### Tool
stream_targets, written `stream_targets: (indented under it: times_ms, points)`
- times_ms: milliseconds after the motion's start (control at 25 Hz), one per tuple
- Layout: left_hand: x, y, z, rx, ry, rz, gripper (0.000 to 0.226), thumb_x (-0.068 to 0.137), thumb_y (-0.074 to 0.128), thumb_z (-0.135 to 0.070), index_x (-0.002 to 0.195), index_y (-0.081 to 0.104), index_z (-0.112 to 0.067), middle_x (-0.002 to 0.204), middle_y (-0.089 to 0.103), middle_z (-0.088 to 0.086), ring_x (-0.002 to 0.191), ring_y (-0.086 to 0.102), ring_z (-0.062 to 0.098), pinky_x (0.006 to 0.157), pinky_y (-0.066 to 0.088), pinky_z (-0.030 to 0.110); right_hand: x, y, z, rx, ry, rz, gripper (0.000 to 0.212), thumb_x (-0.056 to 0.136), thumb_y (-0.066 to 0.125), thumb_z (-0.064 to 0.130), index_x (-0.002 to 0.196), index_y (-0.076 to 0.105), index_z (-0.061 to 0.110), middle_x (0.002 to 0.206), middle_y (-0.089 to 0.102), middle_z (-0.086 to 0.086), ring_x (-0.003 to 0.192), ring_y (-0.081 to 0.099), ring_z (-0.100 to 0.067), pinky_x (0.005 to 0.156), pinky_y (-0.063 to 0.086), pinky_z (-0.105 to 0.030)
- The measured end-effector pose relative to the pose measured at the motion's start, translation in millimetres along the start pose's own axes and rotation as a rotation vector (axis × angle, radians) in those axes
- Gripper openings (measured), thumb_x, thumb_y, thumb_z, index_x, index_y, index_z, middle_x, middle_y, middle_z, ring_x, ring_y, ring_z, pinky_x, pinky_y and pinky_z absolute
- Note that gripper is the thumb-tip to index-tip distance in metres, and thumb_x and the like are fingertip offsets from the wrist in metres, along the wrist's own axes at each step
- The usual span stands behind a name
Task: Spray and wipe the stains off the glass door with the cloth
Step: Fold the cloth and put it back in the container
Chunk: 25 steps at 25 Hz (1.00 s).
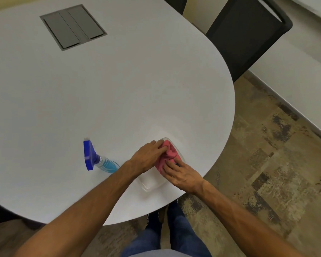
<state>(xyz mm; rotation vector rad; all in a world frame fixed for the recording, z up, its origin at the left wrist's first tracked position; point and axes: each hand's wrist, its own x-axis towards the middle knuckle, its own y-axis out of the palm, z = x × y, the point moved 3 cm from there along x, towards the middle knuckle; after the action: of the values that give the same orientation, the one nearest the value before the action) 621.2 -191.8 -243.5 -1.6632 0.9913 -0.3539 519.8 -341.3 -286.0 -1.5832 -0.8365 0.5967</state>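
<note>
A crumpled pink cloth (168, 154) lies in a clear plastic tray (150, 184) near the front right edge of the white table (119, 89). My left hand (148, 157) rests on the cloth from the left, fingers curled onto it. My right hand (180, 173) presses on the cloth from the right. To the left of the tray a spray bottle (98, 160) with blue liquid and a blue trigger head lies on its side. No glass door is in view.
A grey flip-lid cable box (73, 26) is set into the table at the back. A black chair (246, 34) stands beyond the table's right edge. Patterned carpet (267, 164) and a pale wall base lie to the right.
</note>
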Motion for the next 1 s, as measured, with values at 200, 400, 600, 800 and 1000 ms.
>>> stream_targets:
  times_ms: [200,400,600,800,1000]
  points:
    - [19.1,11.0,2.6,-0.025,-0.076,0.058,0.029,0.104,0.038,-0.036,0.126,0.046,-0.02,0.121,0.052,0.003,0.099,0.058,0.026,0.089,0.053,0.044,9.4,19.4,-6.8,0.084,0.063,0.088,0.03,0.091,0.058,0.007,0.118,0.071,0.009,0.114,0.068,-0.01,0.107,0.064,-0.029,0.09,0.057,-0.043]
    - [27.3,36.8,13.6,-0.11,-0.15,0.08,0.058,0.103,0.03,-0.056,0.149,0.033,-0.022,0.149,0.049,0.008,0.129,0.052,0.028,0.112,0.042,0.045,16.3,36.3,-12.7,0.219,0.164,0.245,0.031,0.091,0.065,0.006,0.122,0.07,0.006,0.118,0.066,-0.013,0.11,0.06,-0.032,0.097,0.053,-0.049]
    - [28.7,45.7,15.2,-0.226,-0.232,0.091,0.068,0.102,0.028,-0.061,0.16,0.013,-0.028,0.167,0.021,0.005,0.153,0.025,0.023,0.127,0.018,0.043,21.2,38.3,-21.7,0.427,0.255,0.398,0.037,0.094,0.054,0.003,0.129,0.066,0.0,0.128,0.064,-0.02,0.121,0.057,-0.038,0.118,0.038,-0.048]
    - [18.3,41.7,4.7,-0.2,-0.308,-0.002,0.073,0.097,0.004,-0.051,0.158,0.025,-0.015,0.164,0.028,0.009,0.15,0.029,0.027,0.123,0.022,0.039,16.4,26.4,-27.6,0.534,0.316,0.308,0.051,0.083,0.062,0.0,0.134,0.063,0.001,0.132,0.067,-0.018,0.126,0.061,-0.036,0.115,0.045,-0.047]
    - [14.1,82.0,13.5,-0.2,-0.293,0.112,0.066,0.105,0.044,-0.027,0.161,0.01,-0.019,0.17,0.007,0.008,0.157,0.012,0.025,0.125,0.001,0.029,3.9,17.0,-18.7,0.436,0.369,0.18,0.033,0.099,0.048,0.034,0.106,0.073,0.014,0.1,0.075,-0.004,0.087,0.069,-0.025,0.089,0.055,-0.039]
